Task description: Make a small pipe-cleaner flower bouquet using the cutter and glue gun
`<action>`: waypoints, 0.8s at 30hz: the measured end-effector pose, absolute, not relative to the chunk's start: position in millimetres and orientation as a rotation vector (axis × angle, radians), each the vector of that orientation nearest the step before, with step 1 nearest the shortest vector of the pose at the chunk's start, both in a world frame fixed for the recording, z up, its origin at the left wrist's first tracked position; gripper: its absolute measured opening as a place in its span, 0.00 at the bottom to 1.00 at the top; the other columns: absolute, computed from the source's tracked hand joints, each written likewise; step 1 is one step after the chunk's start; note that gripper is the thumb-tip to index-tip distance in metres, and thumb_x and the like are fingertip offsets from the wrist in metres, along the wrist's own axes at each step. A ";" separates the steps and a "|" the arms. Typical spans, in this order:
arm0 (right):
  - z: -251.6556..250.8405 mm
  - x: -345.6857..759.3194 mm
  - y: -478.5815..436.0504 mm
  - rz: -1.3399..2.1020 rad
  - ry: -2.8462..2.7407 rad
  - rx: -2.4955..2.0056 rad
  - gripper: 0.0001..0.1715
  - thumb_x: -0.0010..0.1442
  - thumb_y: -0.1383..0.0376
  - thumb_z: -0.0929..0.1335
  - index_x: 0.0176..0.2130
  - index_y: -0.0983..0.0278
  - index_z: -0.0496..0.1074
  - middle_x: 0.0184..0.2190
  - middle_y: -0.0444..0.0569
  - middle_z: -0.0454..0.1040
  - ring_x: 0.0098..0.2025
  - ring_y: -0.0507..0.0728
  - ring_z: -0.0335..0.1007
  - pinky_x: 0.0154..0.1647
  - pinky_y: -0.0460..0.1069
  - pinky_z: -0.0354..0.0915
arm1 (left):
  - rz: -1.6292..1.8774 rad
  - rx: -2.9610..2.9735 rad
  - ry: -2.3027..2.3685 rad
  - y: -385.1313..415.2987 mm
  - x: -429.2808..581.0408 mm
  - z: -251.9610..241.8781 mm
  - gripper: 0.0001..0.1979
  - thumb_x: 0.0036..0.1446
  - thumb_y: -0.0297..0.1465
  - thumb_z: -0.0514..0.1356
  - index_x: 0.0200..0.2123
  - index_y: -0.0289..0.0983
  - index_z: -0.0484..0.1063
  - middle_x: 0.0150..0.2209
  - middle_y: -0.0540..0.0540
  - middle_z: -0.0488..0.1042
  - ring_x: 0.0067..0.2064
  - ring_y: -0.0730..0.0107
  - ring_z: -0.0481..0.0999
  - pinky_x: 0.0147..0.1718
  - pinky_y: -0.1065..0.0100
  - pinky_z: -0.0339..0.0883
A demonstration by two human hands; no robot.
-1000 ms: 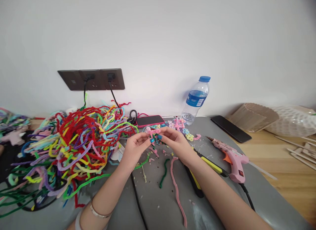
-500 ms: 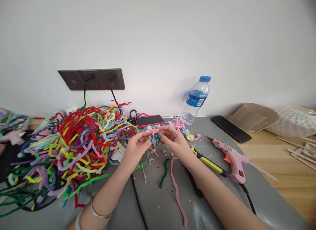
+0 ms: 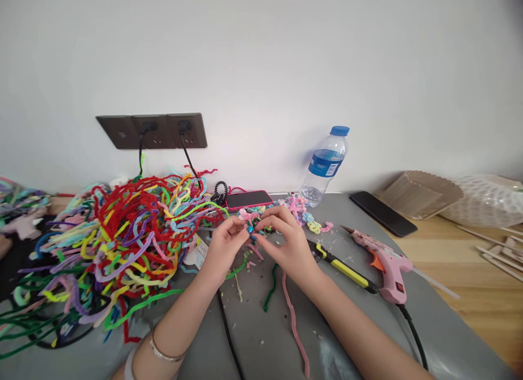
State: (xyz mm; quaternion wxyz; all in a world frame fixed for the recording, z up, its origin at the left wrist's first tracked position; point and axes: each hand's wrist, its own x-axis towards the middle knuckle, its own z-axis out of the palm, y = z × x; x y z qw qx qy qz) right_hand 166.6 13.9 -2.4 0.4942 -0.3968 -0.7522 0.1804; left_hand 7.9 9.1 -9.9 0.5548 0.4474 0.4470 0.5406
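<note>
My left hand [image 3: 223, 250] and right hand [image 3: 288, 246] are drawn together, the fingertips of both pinched on a small pink-and-green pipe-cleaner piece [image 3: 252, 222]. I hold it just above the worktop [image 3: 261, 336], toward its far edge, beside the tangled pile of pipe cleaners [image 3: 122, 233]. It looks featherlight, soft fuzz over bendable wire, so I judge a firm pinch close to the twist grips best.

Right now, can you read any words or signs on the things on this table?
Water bottle label: small white ring marks, words too blurred to read.
White tag beside the left hand: print too small to read.
No other text shows.
</note>
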 end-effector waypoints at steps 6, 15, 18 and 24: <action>-3.7 167.4 14.6 0.404 -1.865 -0.985 0.07 0.60 0.72 0.67 0.34 0.60 0.71 0.40 0.51 0.70 0.42 0.59 0.68 0.43 0.55 0.64 | 1.215 1.064 1.028 8.6 7.7 -9.1 0.12 0.52 0.40 0.66 0.34 0.37 0.74 0.31 0.50 0.70 0.32 0.72 0.68 0.30 0.72 0.66; -5.1 167.8 15.1 0.393 -1.917 -0.966 0.09 0.60 0.73 0.66 0.34 0.60 0.70 0.44 0.52 0.69 0.46 0.60 0.68 0.48 0.57 0.64 | 1.344 0.995 1.055 11.7 7.4 -8.8 0.12 0.49 0.38 0.68 0.33 0.37 0.75 0.32 0.49 0.74 0.34 0.71 0.72 0.34 0.72 0.68; -8.3 169.3 17.3 0.366 -1.886 -1.002 0.08 0.60 0.73 0.67 0.34 0.59 0.71 0.44 0.52 0.68 0.45 0.61 0.67 0.48 0.58 0.63 | 1.391 0.975 1.063 14.0 5.4 -10.5 0.12 0.49 0.38 0.68 0.34 0.37 0.76 0.32 0.49 0.76 0.33 0.71 0.73 0.34 0.71 0.68; -6.4 171.7 18.3 0.408 -1.771 -1.039 0.07 0.62 0.69 0.67 0.32 0.61 0.73 0.34 0.49 0.66 0.38 0.59 0.67 0.38 0.54 0.64 | 1.395 0.997 1.101 15.0 3.4 -11.6 0.13 0.48 0.38 0.69 0.35 0.37 0.76 0.31 0.49 0.77 0.30 0.73 0.74 0.32 0.72 0.68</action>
